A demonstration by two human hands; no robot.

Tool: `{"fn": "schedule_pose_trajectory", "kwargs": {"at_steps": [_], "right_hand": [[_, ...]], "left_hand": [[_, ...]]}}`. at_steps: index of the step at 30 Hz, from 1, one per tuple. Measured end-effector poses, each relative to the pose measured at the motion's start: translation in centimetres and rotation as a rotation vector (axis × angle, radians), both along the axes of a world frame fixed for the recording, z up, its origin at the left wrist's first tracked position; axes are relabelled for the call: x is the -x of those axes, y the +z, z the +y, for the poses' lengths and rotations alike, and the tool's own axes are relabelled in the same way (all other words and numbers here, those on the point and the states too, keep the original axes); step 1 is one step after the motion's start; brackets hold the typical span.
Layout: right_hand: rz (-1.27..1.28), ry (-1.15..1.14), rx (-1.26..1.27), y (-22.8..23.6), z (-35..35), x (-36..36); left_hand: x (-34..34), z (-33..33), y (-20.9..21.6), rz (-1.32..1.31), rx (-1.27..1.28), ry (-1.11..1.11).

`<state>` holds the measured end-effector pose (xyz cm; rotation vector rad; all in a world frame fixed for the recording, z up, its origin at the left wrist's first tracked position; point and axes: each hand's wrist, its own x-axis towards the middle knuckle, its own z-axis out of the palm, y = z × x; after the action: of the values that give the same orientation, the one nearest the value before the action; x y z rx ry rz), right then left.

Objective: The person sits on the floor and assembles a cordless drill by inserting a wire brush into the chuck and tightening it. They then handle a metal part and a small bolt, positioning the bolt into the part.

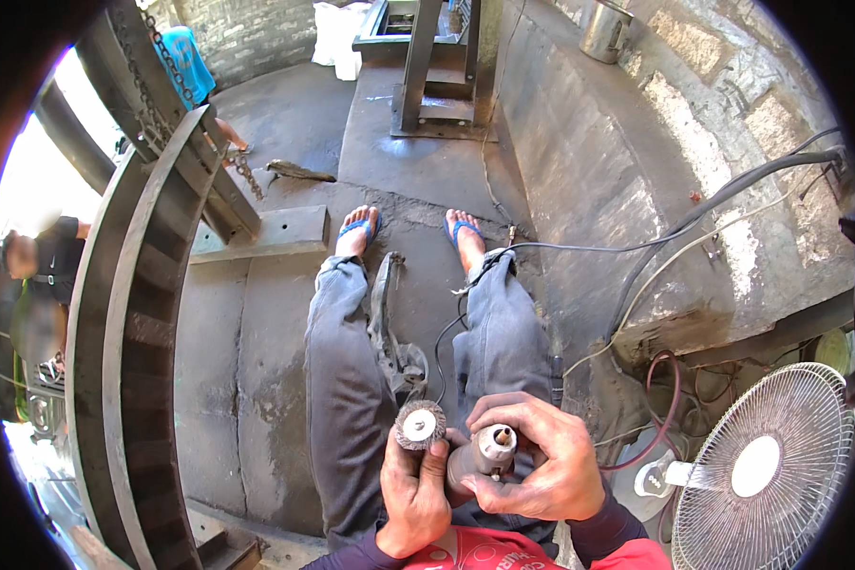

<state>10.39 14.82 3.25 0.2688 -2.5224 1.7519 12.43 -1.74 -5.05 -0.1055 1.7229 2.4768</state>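
My left hand (416, 503) pinches a round wire wheel brush (421, 425) between thumb and fingers; it has a pale centre disc and dark bristles. Close beside it, my right hand (551, 465) is wrapped around the front of a cylindrical power tool with a silver chuck (495, 445). The chuck faces up and the brush is apart from it. My lap and hands hide the rest of the tool's body. Between my legs, in front of both hands, lies a long, dirty grey metal piece (385, 323) whose kind I cannot make out.
A white fan (774, 475) stands at my right. Cables (722, 199) run along the wall and across the floor. At left rises a curved steel frame (123, 332), with a hanging chain (161, 57). Ahead is a metal stand (437, 104). Two people (185, 62) are at the left.
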Motion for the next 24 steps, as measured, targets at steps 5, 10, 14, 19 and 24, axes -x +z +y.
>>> {"fn": "schedule_pose_trajectory", "kwargs": {"at_steps": [5,10,14,19,24], "right_hand": [[-0.234,-0.16,0.132,-4.9,-2.2,-5.0],[-0.176,-0.262,0.301,-8.9,-3.7,-6.3],[-0.269,-0.126,0.234,-8.9,-3.4,-5.4],[-0.096,-0.04,0.144,-8.8,-1.1,-2.1],[-0.199,-0.143,0.364,-8.0,1.2,1.5]], "left_hand": [[-4.1,-0.9,-2.4,-0.183,0.112,0.021],[-2.4,-3.1,-2.8,-0.234,0.04,-0.086],[2.1,-3.9,-2.0,-0.304,-0.177,-0.14],[5.4,-3.2,-1.6,-0.369,-0.302,-0.281],[8.1,-2.7,-1.8,-0.407,-0.369,-0.451]]}}
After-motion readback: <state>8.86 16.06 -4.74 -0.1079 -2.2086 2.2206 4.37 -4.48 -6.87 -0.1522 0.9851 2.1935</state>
